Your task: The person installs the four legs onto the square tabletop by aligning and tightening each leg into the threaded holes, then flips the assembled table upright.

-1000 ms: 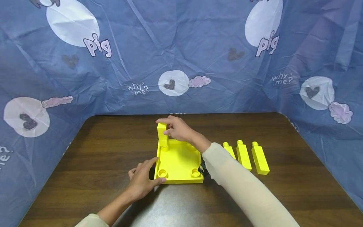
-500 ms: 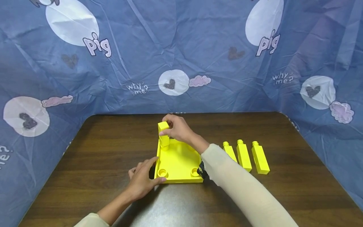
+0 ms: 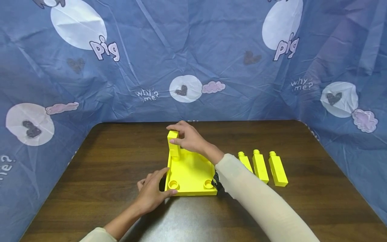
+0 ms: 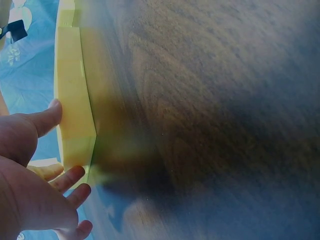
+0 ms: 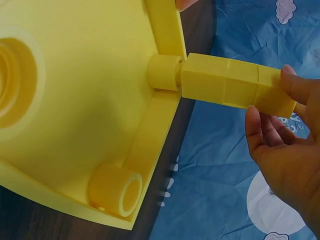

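A yellow upturned toy tabletop (image 3: 193, 173) with raised edges lies on the wooden table, round sockets at its corners. At its far left corner a square yellow table leg (image 3: 173, 143) stands upright in a socket (image 5: 165, 72). My right hand (image 3: 188, 136) pinches the leg's upper end between thumb and fingers, the index finger reaching across the top. My left hand (image 3: 152, 191) holds the near left corner, thumb (image 4: 50, 117) against the front wall and fingers along the left side. Two near sockets, left (image 3: 173, 185) and right (image 3: 208, 184), hold nothing. My right forearm partly hides the tabletop's right side.
Three more yellow legs with threaded ends lie to the right: one partly behind my sleeve (image 3: 245, 162), a middle leg (image 3: 260, 166) and a right leg (image 3: 278, 169). A blue printed cloth (image 3: 187, 60) hangs behind the table's far edge.
My right fingers curled behind the leg half a second ago and now reach over its top again. The leg's faces turned slightly as the grip shifted. My left hand and the tabletop stay put.
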{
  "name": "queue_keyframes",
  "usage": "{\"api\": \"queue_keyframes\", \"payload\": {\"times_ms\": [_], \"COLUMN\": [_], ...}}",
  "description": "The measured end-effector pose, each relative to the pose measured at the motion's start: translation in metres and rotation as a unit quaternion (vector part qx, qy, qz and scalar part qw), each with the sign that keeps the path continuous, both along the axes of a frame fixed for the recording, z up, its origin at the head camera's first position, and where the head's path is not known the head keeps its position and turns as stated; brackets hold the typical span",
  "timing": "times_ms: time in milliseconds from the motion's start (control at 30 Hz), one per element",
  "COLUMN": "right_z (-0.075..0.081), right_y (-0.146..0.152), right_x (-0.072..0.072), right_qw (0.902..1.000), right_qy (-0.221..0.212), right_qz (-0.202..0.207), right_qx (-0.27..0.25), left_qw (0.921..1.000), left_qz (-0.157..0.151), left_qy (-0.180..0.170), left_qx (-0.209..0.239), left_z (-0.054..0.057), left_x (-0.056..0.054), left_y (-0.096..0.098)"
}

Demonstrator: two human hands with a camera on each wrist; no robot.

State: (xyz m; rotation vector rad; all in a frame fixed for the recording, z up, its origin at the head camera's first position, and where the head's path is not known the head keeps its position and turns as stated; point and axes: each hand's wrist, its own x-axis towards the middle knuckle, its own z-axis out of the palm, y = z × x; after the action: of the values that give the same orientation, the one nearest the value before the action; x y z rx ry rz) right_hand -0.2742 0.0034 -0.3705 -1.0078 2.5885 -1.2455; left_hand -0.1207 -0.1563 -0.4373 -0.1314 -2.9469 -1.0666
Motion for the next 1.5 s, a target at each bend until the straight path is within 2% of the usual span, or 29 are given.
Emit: {"api": "queue_keyframes", "payload": {"times_ms": [133,400,633,733,833,1000,1100,1267,1500], "right_z": [0.0,-0.003,-0.006,-0.007,-0.007,-0.003,0.002,0.004,-0.004], "right_y": [-0.001,-0.004,-0.006,-0.005,-0.003,0.005,0.008,0.007,-0.001], "right_x": [0.0,0.0,-0.001,-0.002,-0.003,-0.004,-0.005,-0.004,-0.002], "right_qw": [1.0,0.9989,0.998,0.9983,0.9993,0.9994,0.9984,0.9993,0.9993], "right_qy": [0.005,0.03,0.025,0.028,0.024,-0.017,-0.032,-0.034,-0.016], "right_qz": [-0.001,-0.034,-0.053,-0.042,-0.015,0.029,0.038,0.013,-0.031], "right_qx": [0.006,-0.013,-0.023,-0.027,-0.023,0.011,0.029,0.013,-0.011], "left_qw": [1.0,1.0,1.0,1.0,1.0,1.0,1.0,0.9999,1.0], "left_qz": [-0.002,0.006,0.006,0.005,0.005,0.005,0.004,0.005,0.006], "left_qy": [0.001,0.005,0.004,0.002,0.003,0.004,0.003,0.0,0.0], "left_qx": [0.001,-0.007,-0.005,-0.004,-0.004,-0.004,-0.005,-0.009,-0.007], "left_z": [0.0,-0.001,-0.001,-0.001,-0.001,0.0,0.0,0.0,0.0], "left_x": [0.0,0.0,0.0,0.001,0.001,0.0,0.0,0.0,-0.002], "left_y": [0.0,0.001,0.001,0.001,0.0,0.0,0.0,-0.001,-0.001]}}
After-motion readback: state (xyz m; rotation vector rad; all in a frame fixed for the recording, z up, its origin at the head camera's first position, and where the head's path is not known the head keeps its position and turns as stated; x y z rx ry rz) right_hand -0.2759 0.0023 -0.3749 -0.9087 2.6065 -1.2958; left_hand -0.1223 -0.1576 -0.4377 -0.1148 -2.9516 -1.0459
